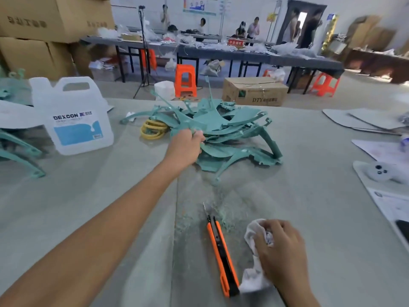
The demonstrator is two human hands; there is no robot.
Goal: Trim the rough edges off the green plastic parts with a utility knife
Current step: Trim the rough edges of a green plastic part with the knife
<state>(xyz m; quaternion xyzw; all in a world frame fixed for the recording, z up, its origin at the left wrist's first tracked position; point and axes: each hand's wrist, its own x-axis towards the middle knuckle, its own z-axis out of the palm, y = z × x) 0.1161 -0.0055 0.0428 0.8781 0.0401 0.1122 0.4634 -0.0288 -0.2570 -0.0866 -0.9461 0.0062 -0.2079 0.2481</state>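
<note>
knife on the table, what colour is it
Orange and black knife, shown best in the head view.

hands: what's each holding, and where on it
The left hand grips a green plastic part at its near edge; the right hand clutches a white cloth mid-length. The utility knife lies unheld.

The green plastic parts (223, 127) look matt, with ragged edges. The utility knife (221, 258) has a glossy orange plastic body and a thin metal blade. The rag (254, 280) is crumpled white cloth. The tabletop (110, 207) is matt grey, dusted with green shavings (221, 216). The jug (73, 120) is translucent white plastic.
</note>
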